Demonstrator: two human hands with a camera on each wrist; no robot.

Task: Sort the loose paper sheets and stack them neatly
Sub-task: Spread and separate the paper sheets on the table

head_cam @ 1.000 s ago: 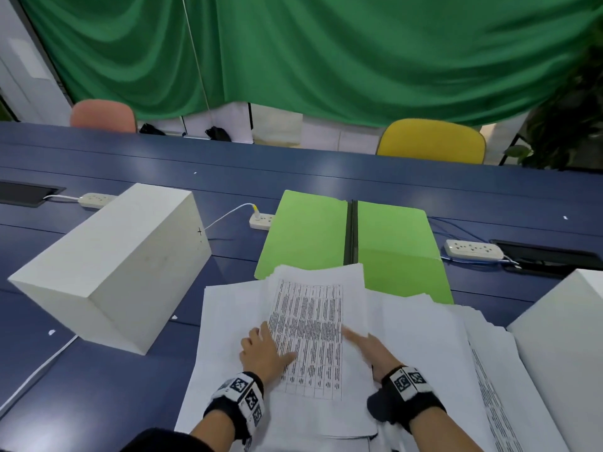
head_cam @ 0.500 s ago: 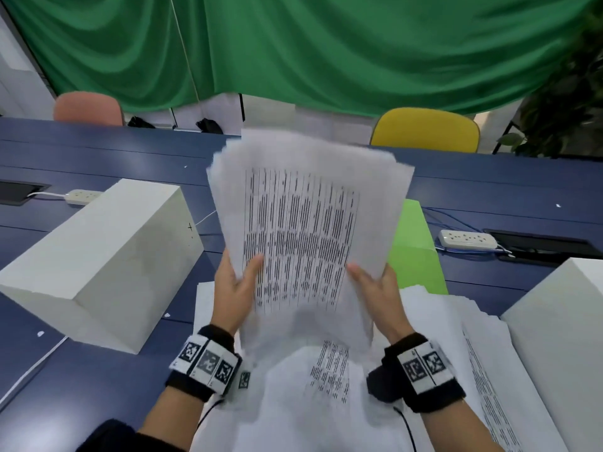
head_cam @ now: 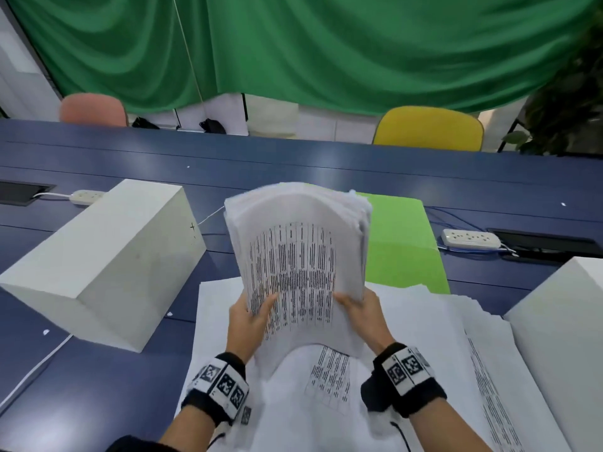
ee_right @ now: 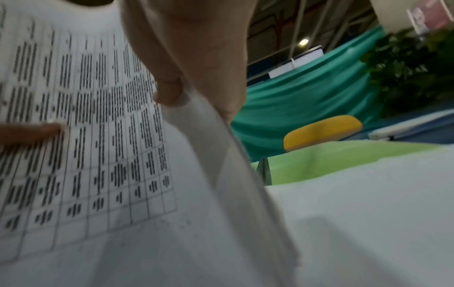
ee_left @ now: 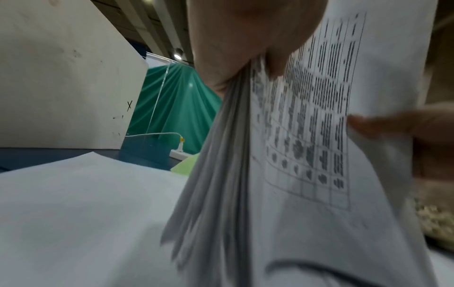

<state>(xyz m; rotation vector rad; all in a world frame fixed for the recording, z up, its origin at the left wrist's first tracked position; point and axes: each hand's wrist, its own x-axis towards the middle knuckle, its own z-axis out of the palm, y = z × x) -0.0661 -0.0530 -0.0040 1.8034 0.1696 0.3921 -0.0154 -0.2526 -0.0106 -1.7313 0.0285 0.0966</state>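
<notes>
Blue table [head_cam: 326, 164], spanning the scene; on it, at left, a white box [head_cam: 107, 265], and at right, a second white box [head_cam: 561, 334]. I read these as side stops bounding the working area. Between them, near me, lie the spread sheets [head_cam: 424, 327], loosely overlapped and not yet squared. Just beyond them a green folder [head_cam: 401, 243] lies flat, probably the sheets' final home.

Held above the spread sheets, at centre: the bundle of paper [head_cam: 300, 256], standing nearly upright with its printed table facing me. Its long axis runs up and away from me, the top edge curling over toward the far side, the bottom edge pointing down at the sheets below. I judge this hold suits tapping the lower edge to align the pages.

My left hand [head_cam: 249, 324] grips the bundle's left edge, thumb on the front; my right hand [head_cam: 362, 316] grips the right edge likewise. The wrist views show each thumb pressed onto the print.
</notes>
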